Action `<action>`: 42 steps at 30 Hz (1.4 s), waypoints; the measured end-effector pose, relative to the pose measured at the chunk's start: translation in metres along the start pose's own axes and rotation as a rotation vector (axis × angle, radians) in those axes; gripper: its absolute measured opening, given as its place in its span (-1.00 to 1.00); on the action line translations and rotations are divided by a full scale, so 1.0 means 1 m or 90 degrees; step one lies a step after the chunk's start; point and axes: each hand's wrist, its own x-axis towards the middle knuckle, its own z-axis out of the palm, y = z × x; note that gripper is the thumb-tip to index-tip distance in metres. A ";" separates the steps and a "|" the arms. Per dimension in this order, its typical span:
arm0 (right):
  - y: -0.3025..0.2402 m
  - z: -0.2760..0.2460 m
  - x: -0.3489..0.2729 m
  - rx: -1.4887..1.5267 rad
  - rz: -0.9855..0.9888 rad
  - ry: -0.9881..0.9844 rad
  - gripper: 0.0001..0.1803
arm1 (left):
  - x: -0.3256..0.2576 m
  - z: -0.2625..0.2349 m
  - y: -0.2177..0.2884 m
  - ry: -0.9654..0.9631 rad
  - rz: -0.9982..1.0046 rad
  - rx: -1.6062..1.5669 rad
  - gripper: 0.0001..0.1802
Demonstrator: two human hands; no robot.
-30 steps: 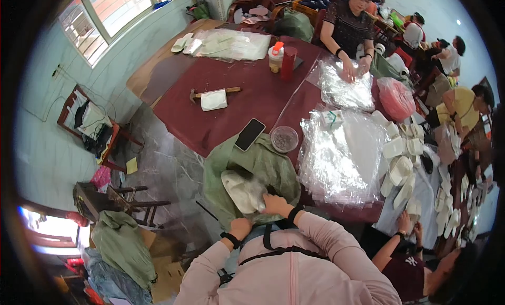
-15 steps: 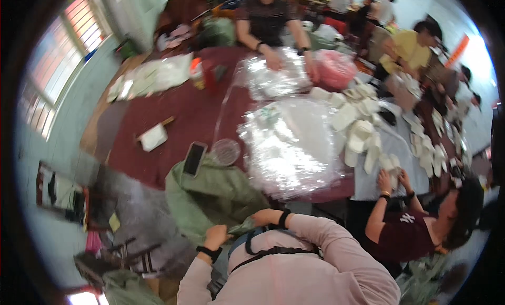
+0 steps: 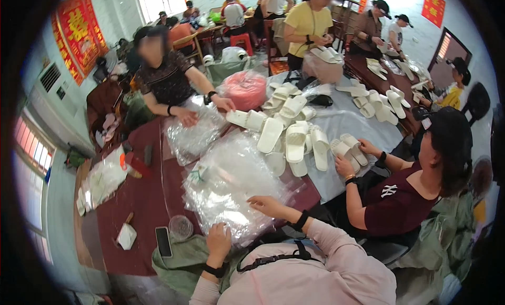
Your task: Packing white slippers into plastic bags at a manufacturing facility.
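Note:
A thick stack of clear plastic bags (image 3: 236,173) lies on the dark red table in front of me. My left hand (image 3: 218,243) is at the near edge of the stack, its fingers loosely bent and apart, with nothing seen in them. Over the stack's near right part, my right hand (image 3: 267,205) is open, fingers stretched to the left. Whether either hand presses on the plastic I cannot tell. An olive green cloth (image 3: 181,268) hangs over the table's near edge beside my left forearm.
A phone (image 3: 163,242) and a round clear tub (image 3: 181,227) are left of the stack. White slippers (image 3: 296,141) crowd the table to the right, where a co-worker's hands (image 3: 345,166) hold a pair. Across from me, another person handles more clear bags (image 3: 194,131) beside a pink roll (image 3: 242,91).
Both my hands have left the green cloth and come up to the plastic stack. My view has swung up and right. The cloth sits lower, beside my left forearm.

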 end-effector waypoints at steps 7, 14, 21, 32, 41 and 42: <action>0.086 -0.090 -0.020 -0.021 0.115 0.318 -0.65 | 0.071 0.053 0.042 -0.256 -0.063 0.158 -0.43; 0.137 -0.126 -0.008 -0.189 0.417 0.548 -0.37 | 0.058 0.198 -0.075 -0.374 -0.127 0.233 -0.47; 0.172 -0.183 -0.012 -0.267 0.653 0.631 -0.25 | 0.077 0.139 0.014 -0.517 -0.162 0.255 -0.47; 0.190 -0.210 0.025 -0.299 0.749 0.594 -0.32 | 0.067 0.174 -0.041 -0.474 -0.049 0.254 -0.30; 0.163 -0.214 0.043 -0.107 0.774 0.610 -0.05 | 0.071 0.148 -0.010 -0.459 -0.072 0.272 -0.28; 0.194 -0.218 0.032 0.059 0.561 0.655 -0.03 | 0.071 0.151 -0.001 -0.471 -0.067 0.255 -0.29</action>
